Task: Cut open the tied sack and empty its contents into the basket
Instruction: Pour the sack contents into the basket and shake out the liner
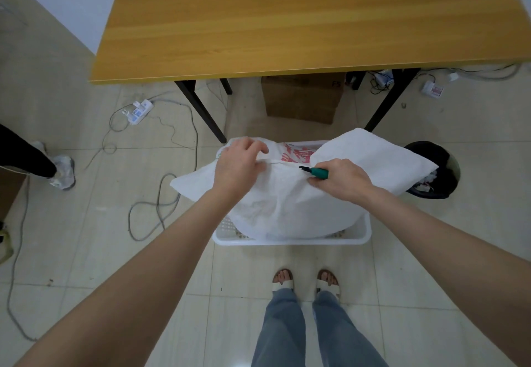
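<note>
A white woven sack [287, 203] with red print near its top stands in a white plastic basket [290, 240] on the floor. My left hand [238, 165] grips the gathered top of the sack from above. My right hand [342, 178] holds a green-handled cutter [314, 171], its dark tip pointing left at the sack's bunched neck. The sack's loose upper flap spreads out to the right. What the sack contains is hidden.
A wooden table [287, 21] with black legs stands just beyond the basket, a cardboard box [303, 99] under it. A black bin [436, 171] sits right of the basket. Cables and a power strip [140, 111] lie on the tiled floor at left. Another person's leg [31, 159] is at far left.
</note>
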The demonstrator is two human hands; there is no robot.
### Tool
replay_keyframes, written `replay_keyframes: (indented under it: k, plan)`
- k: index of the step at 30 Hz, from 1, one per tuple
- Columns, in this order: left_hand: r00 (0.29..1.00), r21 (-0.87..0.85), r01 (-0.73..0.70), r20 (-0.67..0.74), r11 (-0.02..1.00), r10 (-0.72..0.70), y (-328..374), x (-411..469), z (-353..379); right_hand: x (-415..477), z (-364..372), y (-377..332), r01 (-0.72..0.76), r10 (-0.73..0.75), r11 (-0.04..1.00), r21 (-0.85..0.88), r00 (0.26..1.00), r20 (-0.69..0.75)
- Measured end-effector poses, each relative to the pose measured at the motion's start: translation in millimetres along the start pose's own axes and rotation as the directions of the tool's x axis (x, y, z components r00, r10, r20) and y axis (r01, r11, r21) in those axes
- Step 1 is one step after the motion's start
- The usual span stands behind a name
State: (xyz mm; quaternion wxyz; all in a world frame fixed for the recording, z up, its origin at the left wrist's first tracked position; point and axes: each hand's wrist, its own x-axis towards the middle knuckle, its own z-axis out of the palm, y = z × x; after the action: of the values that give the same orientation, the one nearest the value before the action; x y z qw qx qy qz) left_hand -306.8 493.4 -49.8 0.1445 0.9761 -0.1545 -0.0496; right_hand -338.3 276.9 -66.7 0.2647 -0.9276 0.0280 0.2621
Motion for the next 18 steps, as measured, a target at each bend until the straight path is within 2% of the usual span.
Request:
replay_keyframes:
  k: [1, 2, 3, 5, 7, 11, 13, 16, 18]
  plan:
    - [0.988, 0.138, -0.103, -0.102, 0.985, 0.118, 2, -5, 0, 0, -2, 1, -0.029, 0.029, 0.999, 0.032, 1.000, -0.008]
    - [0.973, 0.238, -0.163, -0.120, 0.957, 0.196, 4, -10, 1, -1, -4, 2, -0.059, 0.060, 0.996, 0.063, 0.998, -0.013]
    - [0.978, 0.289, -0.184, -0.043, 0.939, 0.205, 7, -14, 3, -1, -6, 2, -0.084, 0.086, 0.992, 0.089, 0.996, -0.017]
    - [0.978, 0.340, -0.162, 0.181, 0.926, 0.105, 11, -22, 10, -1, -9, 0, -0.099, 0.100, 0.983, 0.151, 0.995, 0.004]
    - [0.959, 0.388, -0.134, 0.283, 0.912, 0.020, 14, -24, 20, -1, -10, -3, -0.092, 0.087, 0.970, 0.226, 0.996, 0.032]
    - [0.977, 0.308, -0.019, 0.209, 0.951, -0.048, 17, -21, 37, -6, -9, -4, -0.075, 0.066, 0.945, 0.319, 0.997, 0.038]
    - [0.980, 0.260, 0.050, 0.171, 0.964, -0.097, 15, -20, 39, -10, -7, 0, -0.018, 0.021, 0.985, 0.170, 1.000, -0.018]
    - [0.973, 0.242, 0.121, 0.163, 0.963, -0.163, 11, -20, 35, -15, -4, 8, 0.027, -0.033, 0.982, -0.187, 0.999, -0.032]
    - [0.972, 0.215, 0.126, 0.168, 0.968, -0.164, 12, -20, 26, -17, -3, 11, -0.017, 0.006, 0.972, -0.236, 0.999, -0.048]
